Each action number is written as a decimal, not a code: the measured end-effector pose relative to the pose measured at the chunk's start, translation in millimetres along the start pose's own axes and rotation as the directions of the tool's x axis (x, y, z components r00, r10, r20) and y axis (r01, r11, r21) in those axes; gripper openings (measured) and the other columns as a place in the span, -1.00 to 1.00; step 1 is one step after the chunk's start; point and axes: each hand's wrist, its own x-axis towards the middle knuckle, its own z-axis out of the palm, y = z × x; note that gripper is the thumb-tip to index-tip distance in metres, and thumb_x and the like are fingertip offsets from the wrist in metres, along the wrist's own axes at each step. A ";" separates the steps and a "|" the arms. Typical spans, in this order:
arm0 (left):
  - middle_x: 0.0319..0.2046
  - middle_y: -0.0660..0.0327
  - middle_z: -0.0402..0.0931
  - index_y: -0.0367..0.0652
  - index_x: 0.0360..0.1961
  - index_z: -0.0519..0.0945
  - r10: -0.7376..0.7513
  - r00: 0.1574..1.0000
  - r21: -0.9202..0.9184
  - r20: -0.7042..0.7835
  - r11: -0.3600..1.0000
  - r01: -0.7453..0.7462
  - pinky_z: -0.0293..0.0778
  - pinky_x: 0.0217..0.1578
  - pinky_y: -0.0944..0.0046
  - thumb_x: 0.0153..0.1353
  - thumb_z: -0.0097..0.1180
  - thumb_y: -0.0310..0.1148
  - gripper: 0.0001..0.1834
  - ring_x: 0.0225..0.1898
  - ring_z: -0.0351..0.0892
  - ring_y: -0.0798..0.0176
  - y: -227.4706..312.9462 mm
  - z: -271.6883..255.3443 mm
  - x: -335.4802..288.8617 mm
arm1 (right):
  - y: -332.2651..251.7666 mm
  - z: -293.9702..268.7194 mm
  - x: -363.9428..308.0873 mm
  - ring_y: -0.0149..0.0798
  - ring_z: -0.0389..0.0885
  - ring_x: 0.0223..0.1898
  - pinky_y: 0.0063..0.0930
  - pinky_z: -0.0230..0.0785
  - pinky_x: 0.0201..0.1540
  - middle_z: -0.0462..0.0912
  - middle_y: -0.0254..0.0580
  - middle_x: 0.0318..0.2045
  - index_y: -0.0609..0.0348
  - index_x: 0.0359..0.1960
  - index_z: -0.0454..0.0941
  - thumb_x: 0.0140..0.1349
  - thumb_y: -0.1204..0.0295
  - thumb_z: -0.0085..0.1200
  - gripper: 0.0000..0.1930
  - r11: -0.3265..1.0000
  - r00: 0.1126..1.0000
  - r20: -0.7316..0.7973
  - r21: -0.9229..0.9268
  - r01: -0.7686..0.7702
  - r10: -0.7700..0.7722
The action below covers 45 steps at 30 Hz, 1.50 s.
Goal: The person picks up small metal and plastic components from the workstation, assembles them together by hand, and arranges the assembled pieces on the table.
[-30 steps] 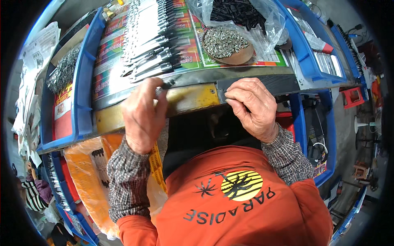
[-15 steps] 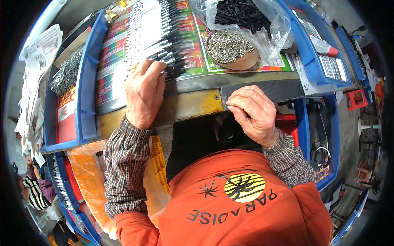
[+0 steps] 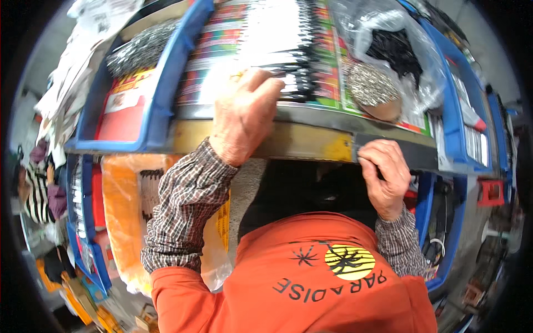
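Observation:
Slim white pen-like pieces with black ends (image 3: 304,50) lie side by side in a long row on the bench. At the near end of that row is my left hand (image 3: 247,114), its fingers curled down onto the pieces. The fingertips are hidden, so what they grip cannot be made out. My right hand (image 3: 387,175) is at the bench's front edge, thumb and forefinger pinched together; anything between them is too small to name. Beyond it, a heap of small shiny metal parts (image 3: 371,84) sits on a round brown dish (image 3: 386,111).
A clear plastic bag (image 3: 430,83) holds black pieces (image 3: 395,53) at the back right. Blue bins (image 3: 158,100) flank the bench, the left one with thin dark metal parts (image 3: 141,50). Below hangs an orange container (image 3: 119,194) in clear plastic. Another person (image 3: 41,186) is at far left.
The view has shifted, so the bench appears further right and turned a little. My left hand remains over the row's near end. My right hand remains pinched at the bench edge.

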 end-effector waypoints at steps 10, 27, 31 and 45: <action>-0.50 0.11 0.51 -0.16 -0.39 0.58 -0.151 0.988 0.361 -0.032 0.920 0.153 0.47 -0.44 0.19 0.04 0.14 -0.53 -0.92 -0.45 0.57 0.03 -57.9 -98.5 -7.8 | -0.8 2.9 4.1 -0.09 0.53 -0.35 -0.31 0.39 -0.24 0.57 -0.11 -0.42 0.27 -0.38 0.54 -0.02 0.67 0.18 -0.85 1.000 0.999 0.048 -0.029 0.010 -0.008; -0.38 -0.10 0.48 -0.29 -0.18 0.40 -0.602 0.537 0.472 0.591 0.798 0.375 0.46 -0.20 0.05 0.27 -0.17 -0.43 -0.82 -0.23 0.54 -0.15 -140.4 -106.6 -33.2 | -4.5 9.9 10.6 -0.10 0.50 -0.37 -0.31 0.36 -0.27 0.54 -0.10 -0.43 0.27 -0.37 0.53 0.00 0.68 0.17 -0.86 0.993 0.995 0.098 -0.115 0.027 -0.015; -0.49 -0.06 0.48 -0.34 -0.29 0.37 -0.554 0.558 0.418 0.618 0.833 0.363 0.52 -0.64 0.23 0.16 -0.08 -0.52 -0.89 -0.62 0.56 0.08 -129.6 -116.0 -21.6 | -5.9 9.8 10.6 -0.09 0.50 -0.36 -0.30 0.35 -0.26 0.54 -0.10 -0.42 0.26 -0.37 0.53 0.01 0.67 0.16 -0.86 0.992 0.994 0.108 -0.124 0.023 -0.010; -0.78 0.10 0.48 -0.35 -0.69 0.45 -0.645 0.498 0.334 0.579 0.746 0.577 0.42 -0.81 0.35 -0.08 0.05 -0.64 -0.89 -0.79 0.52 0.30 -127.2 -115.4 -10.0 | -6.9 9.9 7.5 -0.09 0.49 -0.35 -0.30 0.35 -0.25 0.53 -0.10 -0.40 0.26 -0.37 0.54 -0.01 0.68 0.16 -0.85 0.991 0.995 0.098 -0.134 0.028 -0.014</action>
